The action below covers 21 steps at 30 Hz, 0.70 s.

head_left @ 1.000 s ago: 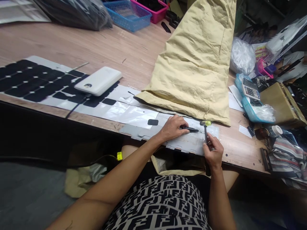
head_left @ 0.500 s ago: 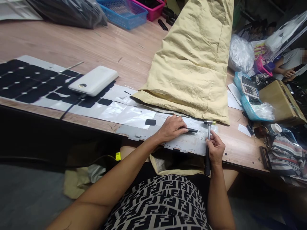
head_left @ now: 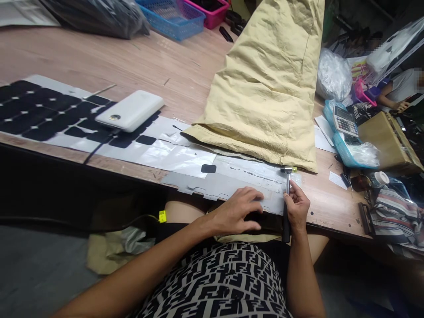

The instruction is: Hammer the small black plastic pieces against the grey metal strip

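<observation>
My right hand (head_left: 297,205) grips a small hammer (head_left: 287,190) by its black handle, head up, over the right end of a grey sheet (head_left: 228,191) at the table's front edge. My left hand (head_left: 241,212) hovers at that edge, thumb and fingers spread, with nothing seen in it. Beyond the sheet lies the hem of a large tan cloth (head_left: 261,101). A small black rounded patch (head_left: 208,168) sits on the white sheeting left of the hands.
A white power bank (head_left: 130,110) with a cable rests on a sheet of black squares (head_left: 39,110). Blue (head_left: 174,20) and pink (head_left: 212,15) baskets stand behind. At right are a calculator (head_left: 345,119), a cardboard box (head_left: 387,137) and another person's hand (head_left: 401,106).
My left hand has let go of a slim black piece, which no longer shows on the sheet, and has drawn back toward my lap, opening. The right hand and hammer have barely moved.
</observation>
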Available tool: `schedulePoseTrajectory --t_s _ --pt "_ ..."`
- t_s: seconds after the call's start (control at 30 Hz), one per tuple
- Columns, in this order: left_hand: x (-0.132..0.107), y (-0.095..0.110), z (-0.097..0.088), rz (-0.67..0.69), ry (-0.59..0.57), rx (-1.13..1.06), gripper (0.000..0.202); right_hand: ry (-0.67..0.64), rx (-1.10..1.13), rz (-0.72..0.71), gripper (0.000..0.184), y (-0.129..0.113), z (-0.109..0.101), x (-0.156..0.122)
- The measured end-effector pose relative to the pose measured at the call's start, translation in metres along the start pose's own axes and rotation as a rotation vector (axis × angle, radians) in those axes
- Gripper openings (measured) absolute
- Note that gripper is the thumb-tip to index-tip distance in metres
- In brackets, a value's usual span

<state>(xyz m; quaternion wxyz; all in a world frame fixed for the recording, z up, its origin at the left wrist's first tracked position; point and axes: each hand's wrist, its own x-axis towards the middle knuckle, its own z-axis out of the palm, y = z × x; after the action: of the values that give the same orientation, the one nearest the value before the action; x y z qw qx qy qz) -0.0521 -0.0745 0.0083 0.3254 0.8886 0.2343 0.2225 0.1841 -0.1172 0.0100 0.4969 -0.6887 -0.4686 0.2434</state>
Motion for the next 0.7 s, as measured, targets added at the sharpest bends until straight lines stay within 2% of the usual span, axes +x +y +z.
schedulePoseTrajectory --t_s 0.07,0.17,0.23,0.3,0.4,0.47,0.57,0.7 --pt "0.012 -0.013 -0.011 -0.131 0.108 0.022 0.024 0.002 -0.003 -0.014 0.053 0.000 0.000 0.000" --pt "0.033 -0.035 -0.034 -0.366 0.272 0.208 0.027 0.008 0.003 -0.028 0.054 0.000 0.001 0.000" --pt "0.046 -0.047 -0.050 -0.470 0.308 0.362 0.030 0.006 -0.001 -0.028 0.054 0.002 0.001 0.000" --pt "0.054 -0.055 -0.061 -0.530 0.296 0.456 0.033 0.000 -0.004 -0.027 0.054 0.004 0.001 0.000" --pt "0.061 -0.060 -0.068 -0.560 0.282 0.448 0.036 -0.004 -0.008 -0.034 0.054 0.004 0.001 0.000" --pt "0.065 -0.062 -0.067 -0.553 0.322 0.410 0.041 -0.004 -0.013 -0.042 0.053 0.004 0.000 0.000" --pt "0.070 -0.066 -0.061 -0.530 0.389 0.396 0.049 -0.005 -0.023 -0.054 0.052 0.002 0.000 0.000" --pt "0.080 -0.072 -0.050 -0.508 0.388 0.387 0.040 -0.007 -0.042 -0.062 0.052 0.001 0.001 0.000"
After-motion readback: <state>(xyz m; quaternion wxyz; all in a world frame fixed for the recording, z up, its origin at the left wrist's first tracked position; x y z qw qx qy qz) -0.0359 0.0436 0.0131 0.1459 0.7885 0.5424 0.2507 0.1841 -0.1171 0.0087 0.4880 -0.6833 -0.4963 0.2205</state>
